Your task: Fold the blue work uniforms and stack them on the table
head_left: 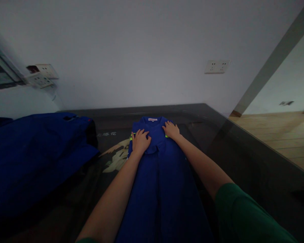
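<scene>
A blue garment (pixel 171 182) lies lengthwise on the dark table, its collar and white label at the far end. Yellow-green strips show at both of its sides. My left hand (pixel 141 141) rests on the garment's left side below the collar, fingers spread. On the right side, my right hand (pixel 171 129) lies with its fingers apart near the collar. Both palms face down on the cloth, and neither holds anything.
More blue clothing (pixel 40 152) is heaped on the left part of the dark table (pixel 233 162). A pale wall with a double socket (pixel 217 66) stands behind the table. Wooden floor (pixel 276 131) shows at the right.
</scene>
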`<state>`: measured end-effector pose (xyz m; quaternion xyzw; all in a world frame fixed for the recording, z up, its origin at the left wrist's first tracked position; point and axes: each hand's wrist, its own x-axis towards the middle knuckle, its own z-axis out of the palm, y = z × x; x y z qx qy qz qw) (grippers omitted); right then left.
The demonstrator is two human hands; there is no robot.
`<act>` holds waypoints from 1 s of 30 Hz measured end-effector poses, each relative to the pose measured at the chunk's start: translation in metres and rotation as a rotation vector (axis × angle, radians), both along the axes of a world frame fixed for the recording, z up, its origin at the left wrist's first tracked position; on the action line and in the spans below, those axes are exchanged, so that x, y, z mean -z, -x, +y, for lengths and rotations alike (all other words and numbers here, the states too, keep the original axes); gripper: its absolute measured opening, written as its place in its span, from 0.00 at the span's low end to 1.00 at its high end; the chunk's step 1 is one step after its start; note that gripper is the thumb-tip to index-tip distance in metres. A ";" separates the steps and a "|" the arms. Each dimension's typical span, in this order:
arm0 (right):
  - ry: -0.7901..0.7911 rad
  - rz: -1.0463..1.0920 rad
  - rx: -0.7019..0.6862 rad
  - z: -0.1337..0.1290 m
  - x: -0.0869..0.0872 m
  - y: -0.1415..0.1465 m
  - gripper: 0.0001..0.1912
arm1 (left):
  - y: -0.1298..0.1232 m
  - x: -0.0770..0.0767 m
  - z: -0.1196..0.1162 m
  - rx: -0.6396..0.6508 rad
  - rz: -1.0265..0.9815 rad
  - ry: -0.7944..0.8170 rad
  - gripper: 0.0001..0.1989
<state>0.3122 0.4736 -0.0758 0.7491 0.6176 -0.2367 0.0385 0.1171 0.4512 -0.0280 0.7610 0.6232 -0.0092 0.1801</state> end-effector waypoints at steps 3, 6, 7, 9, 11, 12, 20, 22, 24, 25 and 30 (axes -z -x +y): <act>0.091 -0.017 0.052 -0.004 0.008 -0.009 0.30 | 0.001 0.002 0.001 0.039 0.034 0.043 0.22; 0.146 -0.035 0.076 -0.004 0.009 -0.016 0.31 | 0.002 0.004 0.002 0.064 0.063 0.075 0.24; 0.145 -0.048 0.084 -0.004 0.008 -0.017 0.31 | 0.002 0.005 0.002 0.070 0.071 0.083 0.25; 0.131 -0.082 0.105 -0.002 0.005 -0.014 0.31 | 0.003 0.007 0.002 0.084 0.081 0.092 0.26; 0.109 -0.118 0.123 -0.001 0.001 -0.008 0.29 | 0.003 0.009 0.002 0.092 0.087 0.093 0.27; 0.075 -0.132 0.114 0.000 0.000 -0.005 0.29 | 0.003 0.010 0.002 0.094 0.090 0.092 0.27; 0.070 -0.028 0.094 -0.001 0.011 0.000 0.37 | 0.002 0.008 0.001 0.078 0.108 0.091 0.28; 0.098 -0.022 0.113 -0.002 0.014 -0.003 0.38 | 0.002 0.006 0.001 0.059 0.117 0.096 0.27; 0.102 -0.020 0.113 -0.002 0.016 -0.005 0.38 | 0.002 0.004 0.000 0.037 0.124 0.101 0.27; 0.100 -0.020 0.112 -0.002 0.017 -0.006 0.38 | 0.002 0.003 0.000 0.029 0.125 0.104 0.27; 0.108 -0.019 0.121 0.000 0.018 -0.005 0.39 | 0.002 0.003 0.000 0.029 0.120 0.093 0.27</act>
